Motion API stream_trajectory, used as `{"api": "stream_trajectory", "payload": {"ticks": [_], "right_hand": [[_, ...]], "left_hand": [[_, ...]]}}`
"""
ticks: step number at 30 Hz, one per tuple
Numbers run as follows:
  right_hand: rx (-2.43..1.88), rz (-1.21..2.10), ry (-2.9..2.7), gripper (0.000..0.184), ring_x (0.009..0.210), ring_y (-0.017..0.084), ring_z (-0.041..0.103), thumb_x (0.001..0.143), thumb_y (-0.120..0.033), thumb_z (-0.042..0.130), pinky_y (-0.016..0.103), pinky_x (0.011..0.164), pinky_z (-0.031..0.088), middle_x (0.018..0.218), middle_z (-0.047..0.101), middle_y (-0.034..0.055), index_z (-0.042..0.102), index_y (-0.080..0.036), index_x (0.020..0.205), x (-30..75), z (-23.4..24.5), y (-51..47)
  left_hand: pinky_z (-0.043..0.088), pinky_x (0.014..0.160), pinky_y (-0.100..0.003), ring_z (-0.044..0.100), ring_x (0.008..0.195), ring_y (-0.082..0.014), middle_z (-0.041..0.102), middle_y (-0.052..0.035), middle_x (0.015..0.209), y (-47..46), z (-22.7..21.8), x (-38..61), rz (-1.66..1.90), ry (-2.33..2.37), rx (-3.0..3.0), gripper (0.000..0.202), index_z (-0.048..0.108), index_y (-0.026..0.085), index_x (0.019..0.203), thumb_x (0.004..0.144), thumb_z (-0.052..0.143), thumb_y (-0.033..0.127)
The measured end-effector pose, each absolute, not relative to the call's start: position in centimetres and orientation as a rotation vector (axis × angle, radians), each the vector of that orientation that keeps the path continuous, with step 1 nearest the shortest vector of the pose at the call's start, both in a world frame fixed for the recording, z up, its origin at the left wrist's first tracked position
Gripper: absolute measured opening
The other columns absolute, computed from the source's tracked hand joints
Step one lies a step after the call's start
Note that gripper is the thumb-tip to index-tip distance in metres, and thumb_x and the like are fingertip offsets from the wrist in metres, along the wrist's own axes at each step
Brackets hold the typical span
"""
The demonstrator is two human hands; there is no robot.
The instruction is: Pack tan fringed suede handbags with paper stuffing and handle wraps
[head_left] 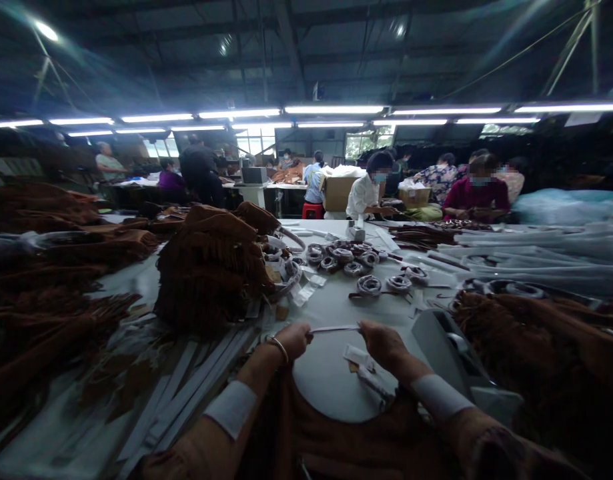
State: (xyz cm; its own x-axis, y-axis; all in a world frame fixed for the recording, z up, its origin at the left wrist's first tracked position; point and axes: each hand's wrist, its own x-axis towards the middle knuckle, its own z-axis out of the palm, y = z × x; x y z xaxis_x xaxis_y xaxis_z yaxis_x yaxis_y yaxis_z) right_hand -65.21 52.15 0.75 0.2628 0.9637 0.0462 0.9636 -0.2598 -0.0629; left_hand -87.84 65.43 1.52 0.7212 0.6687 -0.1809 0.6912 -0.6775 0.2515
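A narrow whitish strip (335, 328) is stretched level between my two hands, above the white tabletop. One end is pinched in the closed fingers of my left hand (293, 341), which has a bangle at the wrist. My right hand (382, 340) grips the other end, fingers also closed. Below them lies a brown fabric piece (361, 443), its curved edge framing bare tabletop. Small clear plastic packets (359, 357) rest just under my right hand. A white band covers each forearm.
Brown fringed bags (211, 267) are heaped ahead left, with more brown material at both sides. White strips (186, 393) lie at left. Wrapped coils (369, 285) sit ahead. A grey device (446, 347) stands at right. Co-workers (366, 190) are across the table.
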Motion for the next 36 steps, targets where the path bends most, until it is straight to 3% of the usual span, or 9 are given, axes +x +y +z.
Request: {"api": "stream_trajectory", "payload": {"ticks": [4,6,12,18,21,24,28,30,36], "right_hand": [[-2.411,-0.007,-1.852,0.027,0.079,0.02,0.069,0.099,-0.021,0.037,0.028,0.062,0.034,0.09,0.074,0.0088,0.064,-0.02,0.096,-65.8,1.7,52.9],[-2.392,-0.028,-1.859,0.028,0.08,0.02,0.068,0.099,-0.02,0.036,0.028,0.064,0.035,0.091,0.073,0.0091,0.064,-0.02,0.097,-66.1,2.5,53.1],[-2.166,-0.038,-2.044,0.03,0.109,0.023,0.061,0.092,-0.017,0.05,0.032,0.089,0.04,0.116,0.068,0.0123,0.06,-0.019,0.12,-67.5,3.2,53.5],[-2.111,0.209,-2.12,0.021,0.074,0.018,0.064,0.094,-0.021,0.048,0.027,0.069,0.044,0.086,0.073,0.0088,0.068,-0.015,0.096,-65.4,0.5,55.0],[-2.12,0.268,-2.083,0.022,0.072,0.015,0.062,0.092,-0.031,0.055,0.024,0.069,0.046,0.081,0.072,0.0027,0.072,-0.018,0.088,-61.6,0.0,56.0],[-2.208,0.121,-1.899,0.029,0.099,0.018,0.062,0.097,-0.03,0.046,0.028,0.09,0.046,0.107,0.071,0.0069,0.07,-0.019,0.109,-57.5,0.1,58.0],[-2.397,-0.079,-1.603,0.047,0.13,0.03,0.045,0.088,-0.013,0.049,0.047,0.105,0.037,0.145,0.049,0.0173,0.057,-0.02,0.134,-54.3,-0.8,61.6],[-2.46,-0.09,-1.526,0.049,0.126,0.032,0.048,0.085,-0.005,0.046,0.047,0.1,0.04,0.147,0.044,0.0202,0.062,-0.018,0.129,-53.8,-1.7,63.2],[-2.365,-0.128,-1.593,0.031,0.104,0.025,0.057,0.084,-0.005,0.044,0.035,0.095,0.04,0.118,0.061,0.0194,0.07,-0.011,0.099,-53.6,-1.4,63.3]], "left_hand": [[0.049,0.088,-0.034,0.064,0.105,-0.0288,0.069,-0.014,0.111,65.6,3.6,-86.3,-0.043,0.934,2.721,0.036,0.068,0.019,0.107,0.078,0.071,0.04],[0.048,0.094,-0.033,0.062,0.112,-0.0276,0.067,-0.0134,0.119,65.2,4.4,-84.8,0.022,0.819,2.759,0.038,0.065,0.021,0.115,0.083,0.067,0.041],[0.053,0.081,-0.035,0.07,0.095,-0.0269,0.072,-0.015,0.101,62.7,3.3,-82.1,0.068,0.832,2.763,0.026,0.064,0.017,0.11,0.092,0.046,0.019],[0.054,0.075,-0.038,0.071,0.089,-0.0289,0.073,-0.0151,0.095,63.3,1.0,-84.0,0.069,0.977,2.753,0.026,0.063,0.018,0.101,0.091,0.04,0.017],[0.054,0.075,-0.039,0.072,0.09,-0.0308,0.073,-0.0159,0.093,64.5,-0.4,-84.6,-0.039,1.043,2.735,0.024,0.064,0.018,0.098,0.086,0.044,0.013],[0.054,0.076,-0.04,0.072,0.093,-0.0322,0.073,-0.0167,0.095,65.3,-1.5,-84.5,-0.119,1.07,2.715,0.026,0.066,0.018,0.098,0.083,0.047,0.011],[0.055,0.077,-0.04,0.072,0.094,-0.0318,0.074,-0.016,0.096,65.6,-1.7,-84.1,-0.152,1.045,2.709,0.027,0.067,0.019,0.101,0.082,0.049,0.011],[0.055,0.078,-0.04,0.072,0.094,-0.031,0.074,-0.0156,0.096,65.6,-1.5,-84.0,-0.158,1.048,2.706,0.029,0.067,0.019,0.101,0.083,0.047,0.011],[0.051,0.077,-0.038,0.071,0.094,-0.0302,0.073,-0.0152,0.095,65.6,-1.2,-84.1,-0.1,1.082,2.685,0.028,0.067,0.018,0.1,0.085,0.045,0.013]]}}
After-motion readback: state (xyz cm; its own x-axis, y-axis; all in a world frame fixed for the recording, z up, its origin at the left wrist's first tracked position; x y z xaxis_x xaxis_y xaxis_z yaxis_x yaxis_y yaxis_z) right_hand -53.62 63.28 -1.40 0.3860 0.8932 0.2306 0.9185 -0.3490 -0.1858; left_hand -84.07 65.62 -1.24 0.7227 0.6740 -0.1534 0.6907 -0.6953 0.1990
